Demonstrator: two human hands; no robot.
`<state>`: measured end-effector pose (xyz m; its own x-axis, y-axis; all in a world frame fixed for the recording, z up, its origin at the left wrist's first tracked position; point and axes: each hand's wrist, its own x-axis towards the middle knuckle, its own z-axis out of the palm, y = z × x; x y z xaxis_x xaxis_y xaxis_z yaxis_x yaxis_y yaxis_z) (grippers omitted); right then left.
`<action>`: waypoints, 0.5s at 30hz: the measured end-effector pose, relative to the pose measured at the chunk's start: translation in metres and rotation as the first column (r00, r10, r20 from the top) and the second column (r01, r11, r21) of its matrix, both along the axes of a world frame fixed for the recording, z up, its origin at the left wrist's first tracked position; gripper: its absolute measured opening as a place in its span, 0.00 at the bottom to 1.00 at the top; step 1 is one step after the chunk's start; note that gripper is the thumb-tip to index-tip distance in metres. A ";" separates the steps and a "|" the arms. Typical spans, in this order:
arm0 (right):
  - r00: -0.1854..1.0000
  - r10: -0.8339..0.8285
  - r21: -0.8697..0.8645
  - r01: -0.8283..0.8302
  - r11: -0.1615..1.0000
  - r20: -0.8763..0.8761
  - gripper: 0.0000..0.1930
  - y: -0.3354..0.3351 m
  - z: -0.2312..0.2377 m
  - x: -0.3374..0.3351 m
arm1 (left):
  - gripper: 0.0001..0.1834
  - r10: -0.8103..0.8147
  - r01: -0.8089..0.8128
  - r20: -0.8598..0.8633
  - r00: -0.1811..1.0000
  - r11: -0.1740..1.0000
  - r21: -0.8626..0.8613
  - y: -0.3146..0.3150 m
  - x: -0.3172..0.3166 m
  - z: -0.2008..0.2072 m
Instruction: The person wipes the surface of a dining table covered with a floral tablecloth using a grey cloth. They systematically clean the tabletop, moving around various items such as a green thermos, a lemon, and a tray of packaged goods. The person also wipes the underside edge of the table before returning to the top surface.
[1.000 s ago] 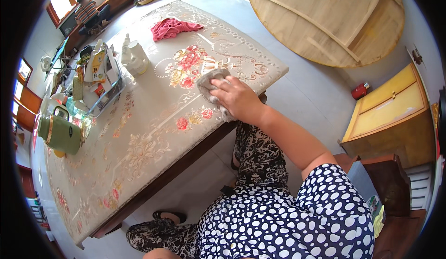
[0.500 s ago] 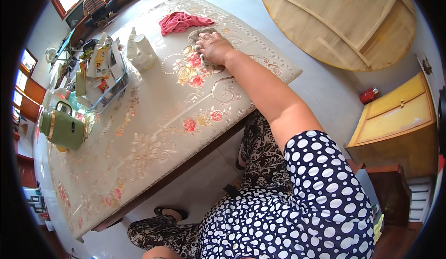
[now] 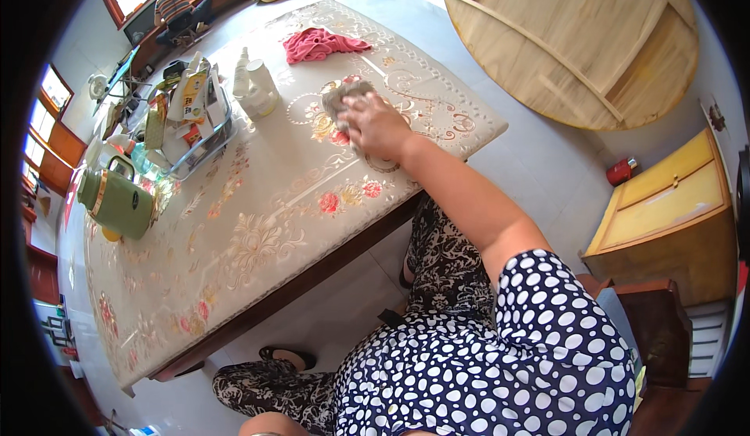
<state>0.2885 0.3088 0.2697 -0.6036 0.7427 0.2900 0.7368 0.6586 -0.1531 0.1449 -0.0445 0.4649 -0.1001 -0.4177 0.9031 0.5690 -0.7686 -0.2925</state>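
My right hand (image 3: 378, 126) presses a grey-brown cloth (image 3: 342, 98) onto the patterned tablecloth (image 3: 258, 166), its fingers bent over the rag. Printed roses and gold scrolls surround the cloth, partly covered by it. Beyond the hand lies a crumpled pink cloth (image 3: 322, 45), not touched. A white spray bottle (image 3: 241, 73) and a white canister (image 3: 262, 91) stand to the left of the hand. Of my left arm only a bit shows at the bottom edge; the left hand is out of the picture.
A clear plastic basket (image 3: 205, 148) full of packets and a green thermos jug (image 3: 117, 203) stand on the table's left. A round wooden tabletop (image 3: 574, 41) leans at the right, near a yellow cabinet (image 3: 664, 194). Another person (image 3: 176, 6) sits far off at the upper left.
My right hand has drawn the grey-brown cloth back toward me across the table, the elbow bending a little more. The whole view has shifted slightly.
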 end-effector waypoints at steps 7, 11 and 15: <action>0.949 0.274 0.264 -0.226 0.938 -0.159 0.16 -0.144 0.007 0.023 | 0.07 0.238 -0.241 -0.041 0.971 0.966 -0.099 -0.015 -0.002 -0.011; 0.962 0.258 0.284 -0.225 0.932 -0.083 0.18 -0.167 0.013 0.033 | 0.09 0.504 -0.608 -0.366 0.782 0.745 -0.275 -0.024 -0.029 -0.043; 0.960 0.273 0.238 -0.252 0.938 -0.060 0.18 -0.125 0.008 0.021 | 0.12 0.497 -0.837 -0.698 0.514 0.116 -0.534 -0.004 -0.102 -0.108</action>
